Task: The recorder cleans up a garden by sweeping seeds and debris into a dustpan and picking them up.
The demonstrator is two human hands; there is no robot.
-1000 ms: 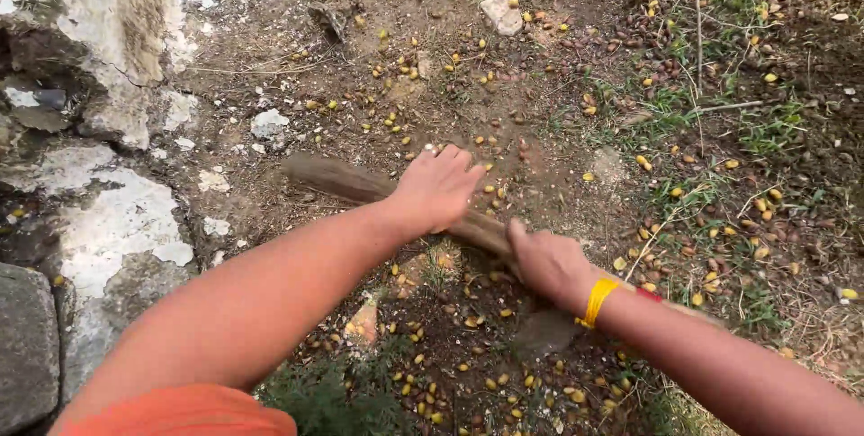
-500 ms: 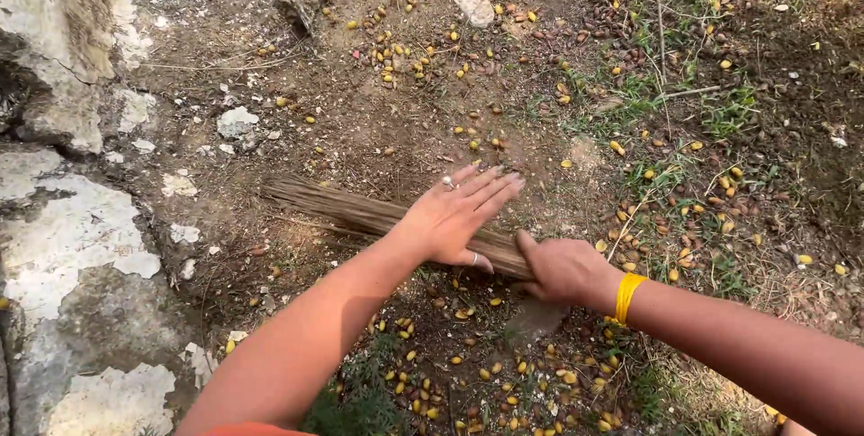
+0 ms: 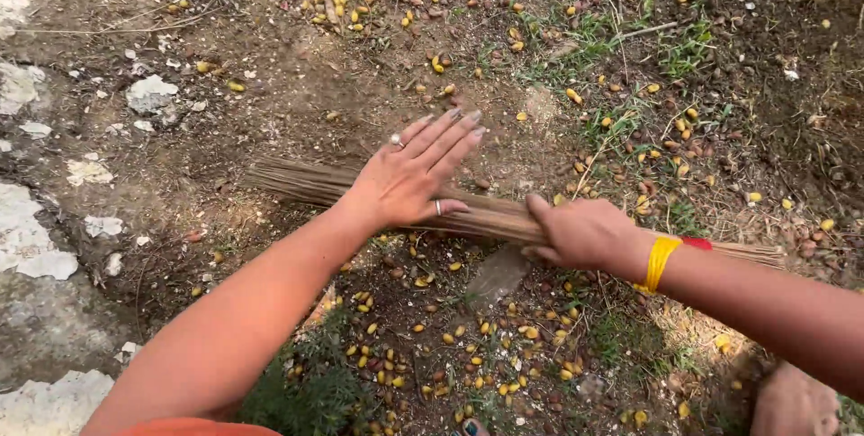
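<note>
In the head view, you are looking down at bare earth, and your two hands are on a broom made of thin dry twigs tied in a bundle. The broom is lying almost flat on the ground, running from the loose brush end at the left to the thin end at the right, beyond your right wrist.

Your left hand is lying open on top of the bundle, fingers spread and straight, palm pressing down; it is not gripping anything. Your right hand is closed around the bundle where the twigs are packed tight, just before the yellow band on your wrist.

I judge the broom to be light and dry. The packed part under your right hand is looking fairly stiff, so this is the good place to hold it. The free tips at the left are looking springy and a little brittle; they are probably bending when pressed and may be breaking if you are pushing hard. The surface is rough, so it is not likely to be slipping.

Around the broom, many small yellow fruits and brown ones are lying scattered on the soil, with patches of grass at the upper right. Pale stones are lying at the left. A foot is showing at the lower right edge.
</note>
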